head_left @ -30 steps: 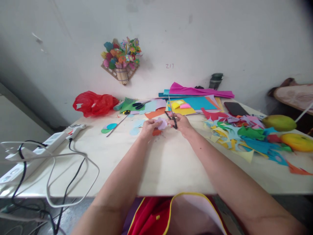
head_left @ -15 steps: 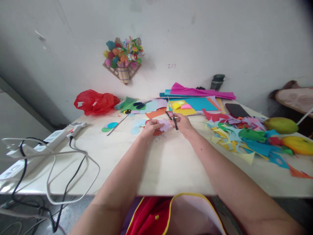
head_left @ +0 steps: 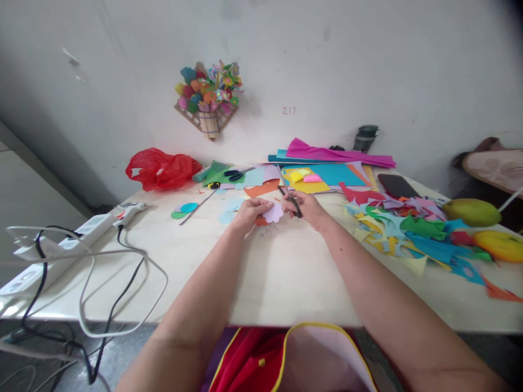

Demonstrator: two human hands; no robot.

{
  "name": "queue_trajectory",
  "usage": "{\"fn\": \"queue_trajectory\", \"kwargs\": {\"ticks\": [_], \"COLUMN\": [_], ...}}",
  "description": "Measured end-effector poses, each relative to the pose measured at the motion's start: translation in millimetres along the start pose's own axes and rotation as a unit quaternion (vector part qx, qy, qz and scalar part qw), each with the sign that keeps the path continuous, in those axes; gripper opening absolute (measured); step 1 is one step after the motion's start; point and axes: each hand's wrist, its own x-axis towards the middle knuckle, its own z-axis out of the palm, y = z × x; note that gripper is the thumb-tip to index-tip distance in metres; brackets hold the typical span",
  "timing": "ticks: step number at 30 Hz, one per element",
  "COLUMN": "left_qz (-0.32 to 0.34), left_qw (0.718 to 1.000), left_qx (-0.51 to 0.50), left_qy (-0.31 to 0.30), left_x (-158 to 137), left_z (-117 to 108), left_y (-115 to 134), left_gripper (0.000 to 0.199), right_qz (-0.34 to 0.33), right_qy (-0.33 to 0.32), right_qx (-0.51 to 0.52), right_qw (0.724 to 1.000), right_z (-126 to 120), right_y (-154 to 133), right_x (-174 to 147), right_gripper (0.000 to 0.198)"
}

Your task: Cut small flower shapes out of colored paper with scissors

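My left hand (head_left: 254, 211) is closed, pinching a lilac paper flower (head_left: 273, 213) with a scalloped edge between thumb and fingers. To its right, my right hand (head_left: 305, 208) grips a pair of scissors (head_left: 295, 209) with dark handles, the blades pointing up and away. The scissors are apart from the flower. Under and behind the flower lie orange-red paper (head_left: 260, 222) and pale blue paper rounds (head_left: 227, 216). An orange paper piece (head_left: 263, 188) lies just beyond my hands.
Colourful paper scraps (head_left: 392, 228) spread on the right beside two mangoes (head_left: 472, 212) and a phone (head_left: 397, 185). Paper sheets (head_left: 343, 174), second scissors (head_left: 237, 174) and a red plastic bag (head_left: 161, 169) are at the back. A power strip (head_left: 98, 224) with looping cables stands left.
The lilac flower has turned a little and dropped slightly in my left hand. The scissors have tilted, their handles shifting slightly right, with my right hand still around them.
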Motion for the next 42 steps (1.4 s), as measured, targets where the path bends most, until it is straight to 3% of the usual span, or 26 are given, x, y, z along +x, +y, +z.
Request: {"fn": "queue_trajectory", "kwargs": {"ticks": [8,17,29,42], "left_qz": [0.015,0.028,0.034,0.032], "left_qw": [0.999,0.998,0.997,0.996], "left_qx": [-0.042,-0.031,-0.041,-0.036], "left_qy": [0.01,0.039,0.059,0.078], "left_x": [-2,0,1,0], "left_z": [1,0,-3,-1], "left_y": [3,5,2,2], "left_gripper": [0.037,0.037,0.033,0.033], "right_qz": [0.024,0.029,0.006,0.012], "right_qy": [-0.111,-0.155,-0.167,-0.152], "right_qx": [-0.071,-0.099,-0.095,-0.086], "right_qw": [0.991,0.983,0.981,0.985], "right_z": [-2,-3,-6,2], "right_y": [0,4,20,9], "right_x": [-5,-3,4,-3], "right_gripper": [0.03,0.031,0.025,0.026]}}
